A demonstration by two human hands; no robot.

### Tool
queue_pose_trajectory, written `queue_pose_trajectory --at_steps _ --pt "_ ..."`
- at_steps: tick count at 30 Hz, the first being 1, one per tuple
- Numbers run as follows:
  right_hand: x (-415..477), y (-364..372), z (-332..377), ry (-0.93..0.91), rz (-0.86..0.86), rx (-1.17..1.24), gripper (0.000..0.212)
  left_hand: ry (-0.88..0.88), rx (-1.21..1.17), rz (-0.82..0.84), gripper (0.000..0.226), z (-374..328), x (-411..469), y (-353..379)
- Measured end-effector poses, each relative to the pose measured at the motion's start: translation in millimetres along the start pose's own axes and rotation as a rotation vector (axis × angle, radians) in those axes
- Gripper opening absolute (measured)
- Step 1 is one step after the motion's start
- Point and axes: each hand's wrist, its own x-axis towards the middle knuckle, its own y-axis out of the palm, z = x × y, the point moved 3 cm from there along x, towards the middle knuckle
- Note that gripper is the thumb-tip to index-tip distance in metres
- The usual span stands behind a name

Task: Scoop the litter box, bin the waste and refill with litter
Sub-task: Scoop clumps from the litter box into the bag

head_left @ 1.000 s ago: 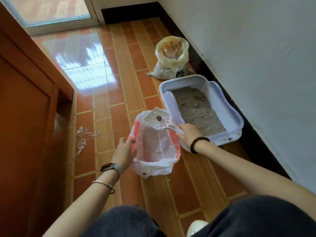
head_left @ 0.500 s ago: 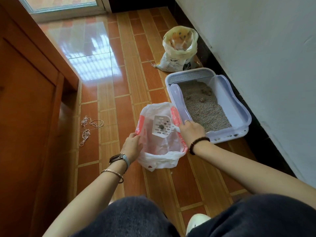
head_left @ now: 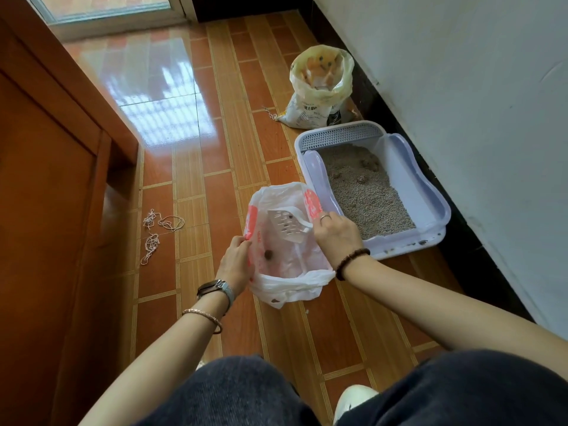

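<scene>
Litter box point(head_left: 430, 198): pale lavender-blue plastic, with a gridded perforated panel at its far end. Litter point(head_left: 365, 192): grey-beige granules, darker brown clumps among them. Scoop point(head_left: 287, 224): white, slotted. Waste bag point(head_left: 285, 284): translucent white with red-orange print along its rim; dark brown lumps inside. Litter sack point(head_left: 319, 87): yellow at the open top, white lower down with dark lettering and a black patch. Floor point(head_left: 239, 142): glossy reddish-brown tiles banded with striped ochre strips. Cabinet point(head_left: 46, 195): orange-brown wood. Wall point(head_left: 461, 87): white above a black skirting. String point(head_left: 153, 232): off-white. Bead bracelet point(head_left: 350, 261): dark brown. Bangle point(head_left: 203, 316): rose-gold. Trousers point(head_left: 461, 392): dark navy.
</scene>
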Motion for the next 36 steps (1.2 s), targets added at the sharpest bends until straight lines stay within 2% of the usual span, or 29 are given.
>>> queue_pose_trajectory --at_steps 2,5,7,10,13,17,22,27,31,36 --pt "1 -1 -3 0.090 0.054 0.062 0.009 -0.003 -0.010 0.003 0.048 0 0 0" --pt "-3 -2 -8 0.207 0.134 0.051 0.014 -0.015 -0.022 -0.002 0.048 0 1 -1" --pt "-2 5 -15 0.265 0.208 0.257 0.021 -0.025 -0.046 -0.015 0.048 -2 0 -3" --pt "-1 11 -27 0.388 0.315 0.593 0.016 -0.037 -0.102 -0.042 0.047 -6 0 -10" --pt "0 8 -36 0.446 0.268 0.873 0.020 -0.025 -0.143 -0.102 0.040 -16 7 -22" --pt "2 -11 -54 0.508 0.174 1.022 0.028 0.095 -0.168 -0.160 0.036 -47 20 -38" --pt "2 -21 -98 0.644 0.157 0.990 0.016 0.388 -0.153 -0.156 0.034 -108 37 -40" --pt "-16 -9 -147 0.791 0.195 0.852 0.012 0.640 -0.139 -0.039 0.038 -161 39 -14" --pt "-25 13 -167 0.848 0.265 0.744 0.019 0.697 -0.102 -0.007 0.037 -175 44 3" --pt "-18 36 -171 0.833 0.388 0.603 0.021 0.714 -0.101 0.030 0.042 -174 52 12"
